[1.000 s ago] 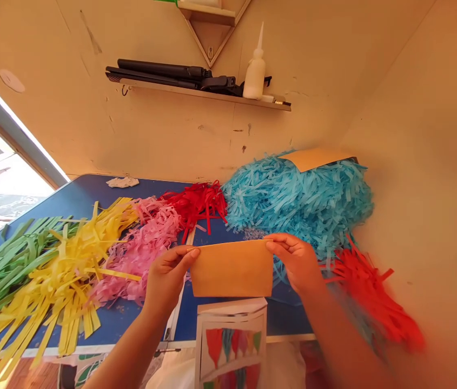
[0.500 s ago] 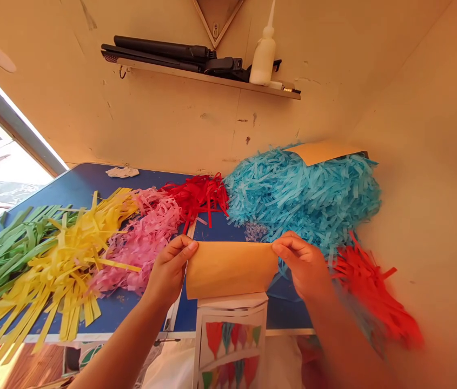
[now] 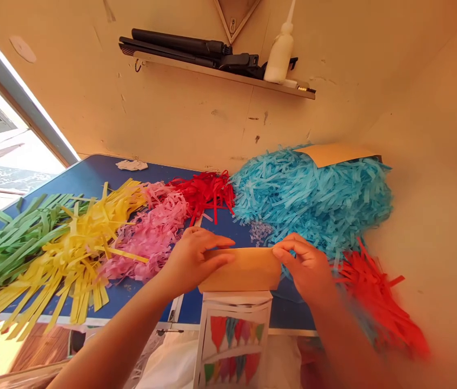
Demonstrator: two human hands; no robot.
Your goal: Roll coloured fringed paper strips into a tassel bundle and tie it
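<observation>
A piece of brown paper (image 3: 248,273) is held up over the near table edge. My right hand (image 3: 305,265) pinches its top right corner between thumb and fingers. My left hand (image 3: 196,259) is at the paper's upper left, thumb in front, fingers stretched out and apart from the thumb. Directly below the paper is a white printed card (image 3: 234,340) picturing colourful tassel garlands. Whether card and paper are joined I cannot tell.
On the blue table (image 3: 90,170) lie green strips (image 3: 17,237), yellow strips (image 3: 78,243), pink shreds (image 3: 147,232), red strips (image 3: 207,192) and a blue heap (image 3: 313,194) topped by brown paper (image 3: 337,154). More red strips (image 3: 374,292) lie right. A wall shelf (image 3: 228,75) holds a white bottle (image 3: 280,56).
My left hand has released the paper's left corner and moved right along its top edge, fingers opening. The right hand keeps its pinch. The view has shifted slightly.
</observation>
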